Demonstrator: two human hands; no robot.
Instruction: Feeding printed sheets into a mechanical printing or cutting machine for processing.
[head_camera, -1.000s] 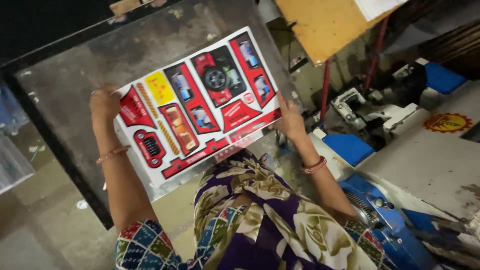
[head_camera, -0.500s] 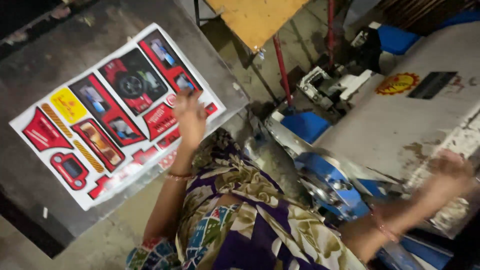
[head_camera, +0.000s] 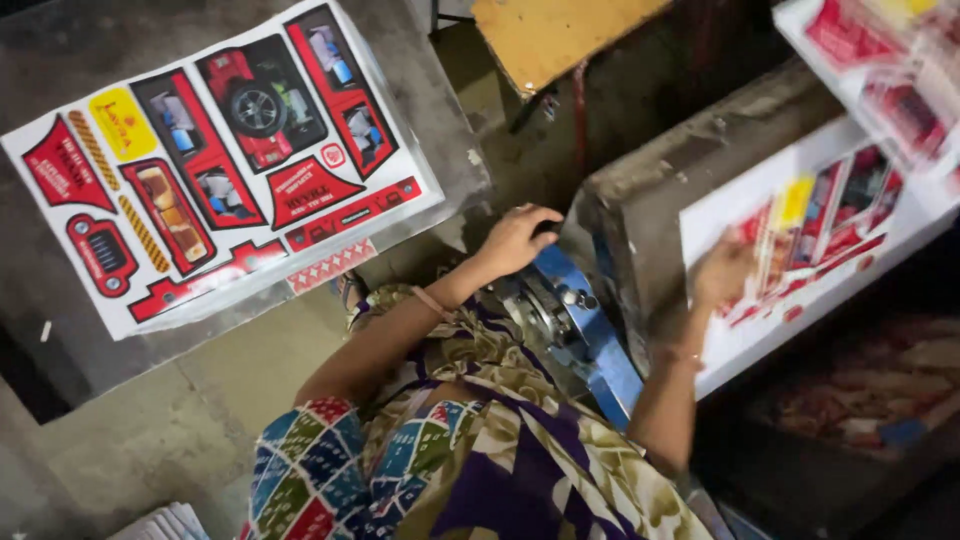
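Head view: right hand (head_camera: 722, 272) grip closed on printed sheet (head_camera: 800, 250); left hand (head_camera: 515, 240) clasps machine (head_camera: 575, 320).

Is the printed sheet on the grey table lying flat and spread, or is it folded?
Spread flat. The printed sheet lies open on the grey table, all four edges visible, with no hand touching it.

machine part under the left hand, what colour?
Blue machine part under the left hand; head view.

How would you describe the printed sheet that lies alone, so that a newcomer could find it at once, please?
Start at the dark grey table on the left. The printed sheet lies flat on it, white with red cut-out panels showing vehicle parts. Unlike the blurred sheets by the right hand, no hand touches it.
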